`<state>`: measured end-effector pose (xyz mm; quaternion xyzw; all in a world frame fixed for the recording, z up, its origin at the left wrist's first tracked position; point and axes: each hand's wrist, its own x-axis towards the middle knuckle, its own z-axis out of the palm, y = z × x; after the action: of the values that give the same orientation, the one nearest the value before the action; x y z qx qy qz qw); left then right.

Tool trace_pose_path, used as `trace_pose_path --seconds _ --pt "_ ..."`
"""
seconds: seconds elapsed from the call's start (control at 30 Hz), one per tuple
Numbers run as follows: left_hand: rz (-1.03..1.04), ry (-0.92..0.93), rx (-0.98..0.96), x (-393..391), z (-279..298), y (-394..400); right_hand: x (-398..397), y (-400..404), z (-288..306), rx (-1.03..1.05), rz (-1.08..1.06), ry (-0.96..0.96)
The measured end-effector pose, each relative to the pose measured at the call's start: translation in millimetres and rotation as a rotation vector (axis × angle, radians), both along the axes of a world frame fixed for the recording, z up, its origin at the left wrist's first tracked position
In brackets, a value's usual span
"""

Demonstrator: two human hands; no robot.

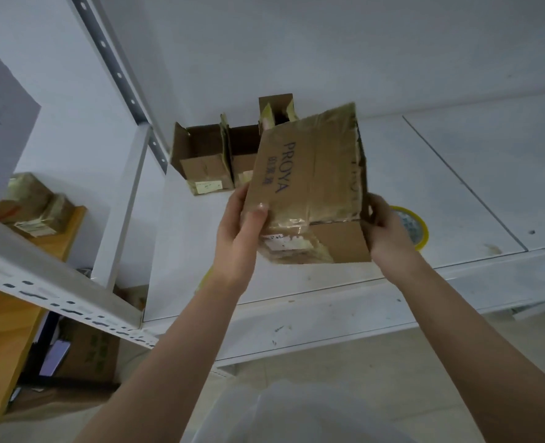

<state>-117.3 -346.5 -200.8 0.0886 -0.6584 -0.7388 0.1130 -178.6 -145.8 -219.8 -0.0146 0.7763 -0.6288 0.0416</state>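
A brown cardboard box (315,174) printed PROYA, wrapped in clear tape with a torn white label, is held above a white shelf (456,193). My left hand (239,238) grips its left edge, thumb on the top face. My right hand (389,231) holds its right side, fingers curled round the edge. The box is tilted, its top face towards me.
Open cardboard boxes (207,158) stand at the back of the shelf against the wall. A yellow tape roll (415,225) lies behind my right hand. A metal rack (57,292) at left carries taped parcels (34,206) on a wooden board. More cartons sit on the floor below.
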Motion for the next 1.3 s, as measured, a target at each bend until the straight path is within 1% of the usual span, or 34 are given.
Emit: trace_pose_path --seconds 0.07,0.13,0.2,0.23,0.27,0.37,0.47,0.57,0.7,0.8,0.87,0.97,1.07,1.17,1.3 --pt "0.032 -0.073 -0.161 -1 0 -12 -4 3 8 0.153 -0.025 0.080" --pt "0.018 -0.100 -0.277 -2 1 -19 -6 2 14 0.318 0.012 0.122" --pt "-0.072 -0.125 -0.394 -4 5 -19 -7 -3 19 0.559 0.090 0.141" --pt "-0.127 -0.156 -0.468 -5 5 -18 -8 -6 20 0.649 0.111 0.128" --pt "-0.171 -0.198 -0.550 -8 4 -17 -7 -8 22 0.694 0.111 0.102" --pt "-0.174 -0.293 -0.744 -12 -1 -19 -3 -9 29 0.686 0.064 -0.009" --pt "-0.161 -0.261 -0.863 -17 -3 -24 4 -9 33 0.758 0.089 -0.106" --pt "-0.175 -0.229 -0.932 -22 -2 -28 15 -17 34 0.740 0.194 -0.200" --pt "-0.194 -0.166 -1.049 -26 1 -27 24 -25 39 0.646 0.169 -0.218" --pt "-0.175 -0.086 -1.044 -35 14 -17 20 -17 54 0.632 0.093 -0.144" --pt "-0.147 -0.018 -1.023 -49 27 -8 6 -5 70 0.607 0.013 -0.080" --pt "-0.154 0.093 -1.046 -78 47 11 -31 18 89 0.608 -0.090 0.020" --pt "-0.151 0.137 -1.072 -107 57 25 -76 42 98 0.573 -0.110 0.064" --pt "-0.100 0.091 -1.142 -136 55 27 -127 57 89 0.562 -0.070 -0.015" --pt "-0.043 -0.044 -1.357 -169 35 21 -174 66 63 0.578 0.003 -0.174"
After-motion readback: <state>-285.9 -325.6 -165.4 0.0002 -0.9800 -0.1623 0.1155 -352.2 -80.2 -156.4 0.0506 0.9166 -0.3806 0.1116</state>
